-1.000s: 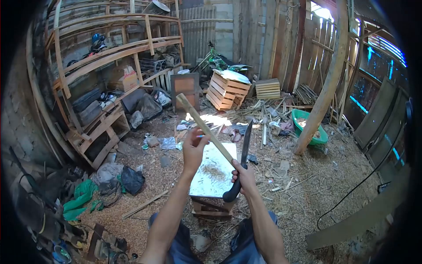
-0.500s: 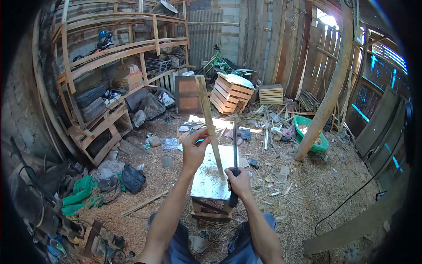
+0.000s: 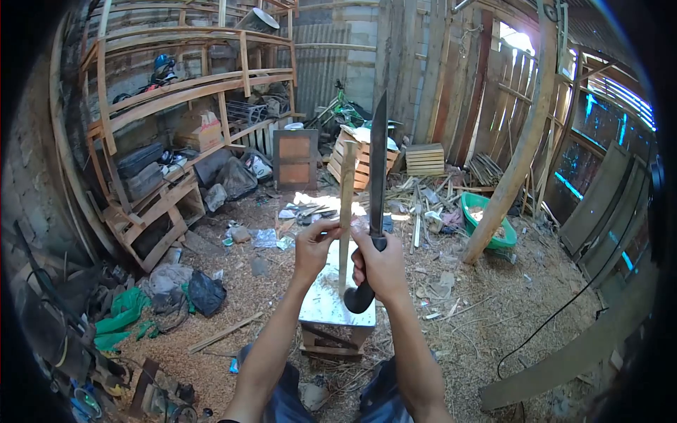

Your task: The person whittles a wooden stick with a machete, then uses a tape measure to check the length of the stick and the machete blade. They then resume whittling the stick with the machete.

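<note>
My left hand [image 3: 312, 252] pinches a narrow wooden strip [image 3: 347, 187] between thumb and fingertips at about its middle. The strip stands nearly upright, its lower end against the shiny top of a low stand [image 3: 319, 308] between my knees. My right hand [image 3: 385, 268] is wrapped round the black handle of a machete [image 3: 379, 158], whose long dark blade points up, just right of the strip. The right thumb and fingers come right up beside the strip, close to my left fingertips. Some shavings lie on the stand's top.
Wood shavings and scraps cover the floor. A wooden post [image 3: 518, 151] leans at the right beside a green basin [image 3: 493, 236]. Slatted crates [image 3: 424, 159] stand at the back, wooden shelving [image 3: 190, 92] at the left. A dark plastic bag [image 3: 206, 290] lies left of the stand.
My right hand has risen with the machete and come closer to my left hand and the strip. The blade shows more of its broad side, and the strip has tipped more upright.
</note>
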{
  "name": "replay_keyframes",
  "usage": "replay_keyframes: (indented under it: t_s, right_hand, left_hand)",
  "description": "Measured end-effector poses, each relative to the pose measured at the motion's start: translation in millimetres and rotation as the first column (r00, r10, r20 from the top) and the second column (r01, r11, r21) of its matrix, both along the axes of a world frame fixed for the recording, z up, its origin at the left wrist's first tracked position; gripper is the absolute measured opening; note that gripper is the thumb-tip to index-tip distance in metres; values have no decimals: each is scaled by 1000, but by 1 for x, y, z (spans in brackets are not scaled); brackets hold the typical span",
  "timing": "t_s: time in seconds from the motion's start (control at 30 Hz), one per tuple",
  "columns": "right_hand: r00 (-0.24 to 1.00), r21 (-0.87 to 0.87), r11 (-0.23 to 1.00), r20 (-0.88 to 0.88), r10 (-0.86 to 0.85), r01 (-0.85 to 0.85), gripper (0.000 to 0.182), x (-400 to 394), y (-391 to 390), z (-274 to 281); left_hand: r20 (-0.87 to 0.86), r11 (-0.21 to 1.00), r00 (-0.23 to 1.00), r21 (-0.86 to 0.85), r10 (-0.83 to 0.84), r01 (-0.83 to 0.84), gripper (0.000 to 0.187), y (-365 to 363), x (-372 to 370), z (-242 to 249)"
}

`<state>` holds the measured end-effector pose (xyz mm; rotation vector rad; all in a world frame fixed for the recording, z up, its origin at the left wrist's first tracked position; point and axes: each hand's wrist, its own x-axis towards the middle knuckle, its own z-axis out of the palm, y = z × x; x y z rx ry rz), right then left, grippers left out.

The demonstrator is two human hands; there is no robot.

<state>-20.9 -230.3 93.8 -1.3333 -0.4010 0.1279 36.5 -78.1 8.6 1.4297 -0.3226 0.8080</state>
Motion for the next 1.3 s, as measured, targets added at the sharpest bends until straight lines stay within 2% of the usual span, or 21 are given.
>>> replay_keyframes:
  t_s: [0.07,0.1,0.2,0.33,0.47,0.53,0.57,0.67,0.83,0.9,0.93,0.97,1.07,1.2,1.27,1.3]
  right_hand:
    - [999,36,999,-38,7,-5,26,1,1,-6]
    - [990,2,999,-137,46,-46,23,6,1,-19]
    - [946,-72,989,-311,97,-125,21,12,-4,-35]
    - [968,-16,994,-230,99,-106,22,5,-8,-21]
    - [983,174,983,-161,89,-60,20,6,-6,-4]
    - [969,145,988,-233,85,-52,22,8,5,-15]
    - [923,203,967,-319,215,-155,22,14,7,-23]
    - [970,-33,994,-226,93,-103,21,10,6,-10]
    - [984,115,993,-178,26,-6,22,0,2,9]
    - [958,89,995,-277,78,-55,21,7,11,-11]
    - [941,79,994,-324,97,-76,21,12,13,-22]
    - [935,95,983,-307,178,-156,22,16,10,-27]
    - [980,-111,990,-190,61,-83,22,11,14,-19]
    - [992,-115,991,-113,49,-62,23,3,12,-10]
    - [971,-108,991,-235,53,-81,22,12,18,-30]
    - [955,-102,991,-291,53,-86,22,15,20,-40]
  left_hand:
    - [19,999,999,13,-34,33,14,-2,0,1]
    - [-14,994,1000,108,19,-18,13,-2,-2,2]
    - [-64,995,997,93,44,-38,12,0,1,0]
    - [-72,998,997,59,21,-17,12,-4,1,2]
    - [-108,1000,994,-13,2,-3,13,-4,2,4]
    - [-95,1000,995,-17,-13,12,14,-2,6,1]
    - [-95,1000,995,-10,-6,5,14,1,9,-2]
    - [-104,1000,994,-20,-15,13,15,4,8,3]
    - [-59,1000,998,16,-8,9,13,-3,4,3]
    - [-33,995,999,89,41,-38,14,-5,4,2]
    - [-60,998,997,51,45,-42,14,-3,5,0]
    - [-83,999,996,18,45,-43,13,2,5,-1]
    - [-96,997,993,-11,74,-75,14,7,7,0]
    - [-79,998,995,4,64,-64,12,9,8,0]
    - [-85,993,991,72,101,-95,12,8,1,4]
    - [-86,993,990,52,115,-110,12,14,2,-1]
